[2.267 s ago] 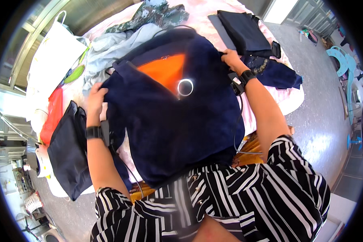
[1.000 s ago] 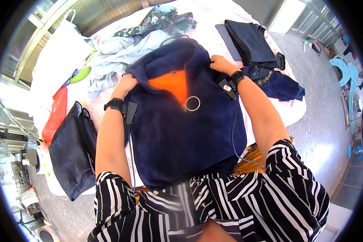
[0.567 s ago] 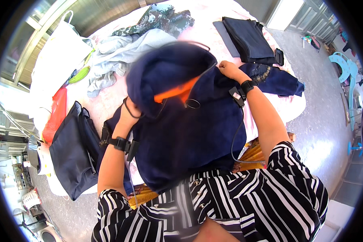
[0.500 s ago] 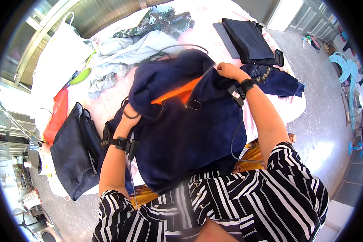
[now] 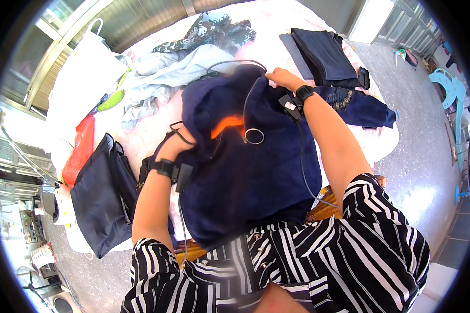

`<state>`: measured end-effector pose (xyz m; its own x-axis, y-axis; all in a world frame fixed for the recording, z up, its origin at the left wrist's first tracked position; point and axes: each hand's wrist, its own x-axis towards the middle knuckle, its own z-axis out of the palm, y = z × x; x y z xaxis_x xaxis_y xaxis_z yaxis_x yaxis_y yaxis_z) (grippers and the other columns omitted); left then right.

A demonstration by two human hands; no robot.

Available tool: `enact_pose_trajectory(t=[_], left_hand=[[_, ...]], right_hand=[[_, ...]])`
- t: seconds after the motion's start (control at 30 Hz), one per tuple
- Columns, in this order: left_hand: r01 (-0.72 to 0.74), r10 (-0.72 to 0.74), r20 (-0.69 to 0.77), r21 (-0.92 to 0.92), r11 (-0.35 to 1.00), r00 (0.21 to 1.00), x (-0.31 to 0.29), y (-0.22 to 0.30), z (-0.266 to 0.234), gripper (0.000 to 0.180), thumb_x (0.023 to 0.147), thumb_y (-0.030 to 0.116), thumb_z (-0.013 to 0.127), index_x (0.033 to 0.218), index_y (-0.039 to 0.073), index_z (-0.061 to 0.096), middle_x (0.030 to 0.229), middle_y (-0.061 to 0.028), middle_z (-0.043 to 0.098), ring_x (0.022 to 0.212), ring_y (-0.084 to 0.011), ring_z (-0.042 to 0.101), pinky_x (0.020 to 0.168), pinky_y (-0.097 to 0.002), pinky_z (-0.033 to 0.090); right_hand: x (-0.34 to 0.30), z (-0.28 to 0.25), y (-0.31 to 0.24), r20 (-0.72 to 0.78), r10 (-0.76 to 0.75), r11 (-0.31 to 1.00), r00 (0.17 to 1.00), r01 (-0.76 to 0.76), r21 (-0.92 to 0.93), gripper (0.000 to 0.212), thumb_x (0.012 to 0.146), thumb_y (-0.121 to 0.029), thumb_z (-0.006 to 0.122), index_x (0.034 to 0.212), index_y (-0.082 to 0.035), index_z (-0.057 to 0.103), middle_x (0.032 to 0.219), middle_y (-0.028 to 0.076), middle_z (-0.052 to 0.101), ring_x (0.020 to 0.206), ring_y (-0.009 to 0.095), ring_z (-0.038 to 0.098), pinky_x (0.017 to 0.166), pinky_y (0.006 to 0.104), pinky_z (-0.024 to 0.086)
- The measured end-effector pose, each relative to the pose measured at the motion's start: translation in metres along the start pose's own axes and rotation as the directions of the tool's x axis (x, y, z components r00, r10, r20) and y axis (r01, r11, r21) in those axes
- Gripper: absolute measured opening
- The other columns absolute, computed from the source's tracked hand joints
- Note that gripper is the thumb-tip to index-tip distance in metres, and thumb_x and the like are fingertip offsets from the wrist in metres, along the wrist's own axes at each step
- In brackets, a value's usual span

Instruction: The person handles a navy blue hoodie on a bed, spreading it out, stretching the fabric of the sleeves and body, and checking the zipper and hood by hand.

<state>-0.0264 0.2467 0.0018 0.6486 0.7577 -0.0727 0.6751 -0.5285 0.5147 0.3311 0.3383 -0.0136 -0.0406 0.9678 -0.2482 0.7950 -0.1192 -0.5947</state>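
Head view, looking down. A navy hooded garment (image 5: 256, 167) lies spread on the pink-covered worktop (image 5: 381, 148), its lower hem hanging toward the person's striped top. An orange lining (image 5: 227, 125) shows through the fold of the hood, and a metal ring (image 5: 254, 136) sits on the cloth just right of it.

Left hand (image 5: 175, 148): tucked under the turned-over hood edge at the garment's left side, fingers mostly buried in cloth; it appears closed on a pinch of the fabric, though the fingertips are hidden. A black wrist strap (image 5: 164, 167) sits just behind it.

Right hand (image 5: 279, 78): at the garment's top right corner, fingers curled down on the navy cloth, pinching the edge.

Handling, as a judgement: soft, thick, limp fabric; moderate weight, no stiffness, not fragile, not slippery. It will sag wherever it is unsupported, so hold is best taken at seams or edges, shoulder and hood rim, with both hands well apart. The loose cords could snag.

Around it: a pale blue garment (image 5: 162, 78) and a camouflage piece (image 5: 214, 31) beyond, folded dark trousers (image 5: 324, 55) upper right, a dark bag (image 5: 102, 195) at left, a white bag (image 5: 86, 68) upper left.

Against half a second ago: the hood is folded further down over the body, the orange patch has shrunk to a narrow strip, and the left hand sits lower and deeper in the cloth. The right hand has barely shifted.
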Motion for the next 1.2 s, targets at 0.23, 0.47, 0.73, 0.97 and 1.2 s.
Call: enact_pose_trajectory(t=[0.23,0.47,0.73,0.97,1.2], left_hand=[[-0.095,-0.043,0.201,0.628,0.772,0.979,-0.008,0.037,0.034,0.01,0.065,0.013,0.053,0.063,0.01,0.062,0.067,-0.0078,0.06,0.065,-0.024,0.059,0.056,-0.0335,0.047],[-0.16,0.168,0.057,0.695,0.701,0.984,-0.006,0.022,0.066,0.01,0.065,0.013,0.053,0.062,0.012,0.062,0.063,-0.0051,0.059,0.064,-0.0216,0.059,0.054,-0.0309,0.046],[-0.061,0.025,0.065,0.653,0.755,0.998,-0.003,0.038,0.058,0.012,0.069,0.014,0.053,0.075,0.009,0.063,0.073,-0.0088,0.06,0.07,-0.0235,0.059,0.058,-0.0338,0.047],[0.103,0.049,-0.496,0.274,0.956,0.867,0.008,0.015,-0.012,0.039,0.071,0.025,0.056,0.105,0.005,0.051,0.085,-0.0172,0.058,0.075,-0.0318,0.057,0.067,-0.0392,0.045],[0.239,-0.136,-0.449,0.183,0.953,0.883,0.037,-0.083,-0.039,0.035,0.073,0.028,0.052,0.096,0.002,0.056,0.09,-0.021,0.057,0.088,-0.0366,0.053,0.072,-0.0403,0.043]], right_hand=[[-0.04,0.001,-0.052,0.236,-0.025,0.958,0.971,0.09,-0.27,0.072,0.065,-0.047,0.061,0.114,0.001,0.039,0.109,0.019,0.051,0.099,0.032,0.051,0.083,0.0353,0.04],[-0.052,-0.003,-0.08,0.219,-0.118,0.928,0.969,0.186,-0.323,0.067,0.061,-0.028,0.068,0.112,0.003,0.038,0.105,0.022,0.052,0.096,0.033,0.052,0.078,0.0361,0.043],[-0.02,0.007,-0.047,-0.105,-0.261,0.965,0.96,0.263,0.005,0.031,0.062,-0.01,0.055,0.089,0.004,0.052,0.087,0.022,0.056,0.082,0.032,0.055,0.07,0.036,0.043],[-0.052,-0.036,-0.076,-0.768,-0.557,0.757,0.317,0.574,-0.312,0.024,0.067,-0.009,0.053,0.089,-0.001,0.053,0.082,0.017,0.054,0.08,0.033,0.051,0.07,0.0371,0.042],[0.013,0.013,-0.023,-0.605,-0.205,0.973,0.769,0.225,-0.044,0.03,0.07,-0.016,0.052,0.094,0.002,0.049,0.09,0.027,0.054,0.088,0.04,0.051,0.077,0.0429,0.041]])
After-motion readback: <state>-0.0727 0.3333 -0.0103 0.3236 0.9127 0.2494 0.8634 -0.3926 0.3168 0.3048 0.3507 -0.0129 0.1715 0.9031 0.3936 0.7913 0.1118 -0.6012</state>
